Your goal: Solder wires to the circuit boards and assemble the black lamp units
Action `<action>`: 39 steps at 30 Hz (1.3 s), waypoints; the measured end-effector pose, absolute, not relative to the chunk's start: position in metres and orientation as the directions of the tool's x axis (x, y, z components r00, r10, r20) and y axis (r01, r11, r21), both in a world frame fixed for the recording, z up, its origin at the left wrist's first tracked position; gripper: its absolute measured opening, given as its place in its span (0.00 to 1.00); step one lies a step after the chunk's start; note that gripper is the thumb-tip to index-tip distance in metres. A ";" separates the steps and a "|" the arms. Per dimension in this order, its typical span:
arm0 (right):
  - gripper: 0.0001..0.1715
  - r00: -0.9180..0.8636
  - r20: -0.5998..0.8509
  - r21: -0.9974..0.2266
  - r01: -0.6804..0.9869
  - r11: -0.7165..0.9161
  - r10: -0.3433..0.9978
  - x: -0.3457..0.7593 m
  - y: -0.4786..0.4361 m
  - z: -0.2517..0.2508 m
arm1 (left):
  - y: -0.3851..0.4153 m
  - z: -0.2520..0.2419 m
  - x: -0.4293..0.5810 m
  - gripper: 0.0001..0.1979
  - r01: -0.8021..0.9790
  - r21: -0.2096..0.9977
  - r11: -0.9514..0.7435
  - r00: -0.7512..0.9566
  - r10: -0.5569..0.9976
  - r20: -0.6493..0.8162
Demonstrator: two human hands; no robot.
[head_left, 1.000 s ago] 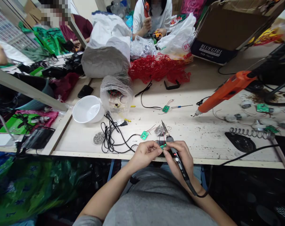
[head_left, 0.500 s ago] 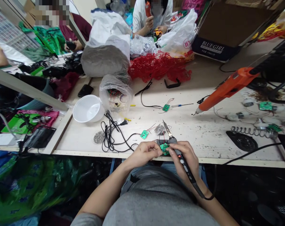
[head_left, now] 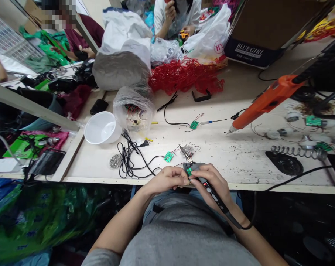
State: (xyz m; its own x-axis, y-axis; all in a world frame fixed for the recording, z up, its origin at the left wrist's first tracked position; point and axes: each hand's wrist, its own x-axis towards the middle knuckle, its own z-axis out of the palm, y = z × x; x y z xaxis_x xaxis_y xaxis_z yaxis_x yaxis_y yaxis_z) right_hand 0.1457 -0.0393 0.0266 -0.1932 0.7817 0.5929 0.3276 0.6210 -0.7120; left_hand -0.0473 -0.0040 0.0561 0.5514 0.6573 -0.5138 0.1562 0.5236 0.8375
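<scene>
My right hand [head_left: 211,184] is closed around a black soldering iron [head_left: 215,197], whose metal tip points up and left over the bench. Small and partly covered, a green circuit board [head_left: 189,171] sits between my two hands at the bench's front edge. The fingers of my left hand [head_left: 173,178] are pinched together beside that board; what they hold is too small to make out. Just beyond lies a second green board [head_left: 168,157] with a black cable and thin red wires. A grey object [head_left: 199,165] is partly hidden behind my right hand.
A white bowl [head_left: 103,128], coiled black cable [head_left: 130,159] and a plastic bag [head_left: 134,111] stand left. An orange electric screwdriver [head_left: 264,103] hangs at right above the bench [head_left: 225,159]. Another person's hand [head_left: 170,12] shows across the bench.
The soldering iron's tip has swung left and slightly down. My right hand has shifted left, and the small board between my hands is now more covered. The view has moved slightly.
</scene>
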 end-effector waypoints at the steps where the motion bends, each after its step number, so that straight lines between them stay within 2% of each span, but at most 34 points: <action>1: 0.18 -0.190 0.594 -0.713 0.324 0.621 0.781 0.146 -0.039 0.026 | -0.004 0.057 -0.048 0.16 0.169 0.838 0.518 0.552 0.655 -0.516; 6: 0.18 -0.102 0.590 -0.715 0.393 0.577 0.801 0.155 -0.038 0.023 | -0.007 0.055 -0.049 0.15 0.217 0.854 0.473 0.495 0.700 -0.514; 12: 0.16 -0.090 0.639 -0.634 0.502 0.589 0.764 0.174 -0.051 0.027 | -0.016 0.044 -0.037 0.11 0.405 0.835 0.373 0.280 0.819 -0.501; 16: 0.13 -0.111 0.619 -0.630 0.522 0.575 0.778 0.185 -0.073 0.034 | -0.025 0.041 -0.027 0.08 0.502 0.828 0.250 0.215 0.891 -0.400; 22: 0.21 -0.143 0.596 -0.646 0.500 0.577 0.790 0.192 -0.102 0.038 | -0.032 0.037 -0.025 0.09 0.538 0.830 0.148 0.197 0.935 -0.294; 29: 0.15 -0.061 0.482 -0.709 0.560 0.430 0.874 0.192 -0.118 0.029 | -0.034 0.031 -0.024 0.09 0.523 0.837 0.161 0.192 0.934 -0.300; 39: 0.16 -0.112 0.525 -0.686 0.530 0.498 0.843 0.192 -0.113 0.015 | -0.034 0.035 -0.024 0.09 0.579 0.811 0.081 0.208 0.947 -0.243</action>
State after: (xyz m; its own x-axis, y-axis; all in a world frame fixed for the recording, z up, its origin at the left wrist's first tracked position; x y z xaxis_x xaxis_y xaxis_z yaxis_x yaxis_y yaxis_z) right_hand 0.1915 -0.1128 0.0151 -0.1120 0.8434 0.5255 0.5305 0.4979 -0.6861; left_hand -0.0241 -0.0338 0.0346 0.2077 0.9475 -0.2431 0.5791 0.0812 0.8112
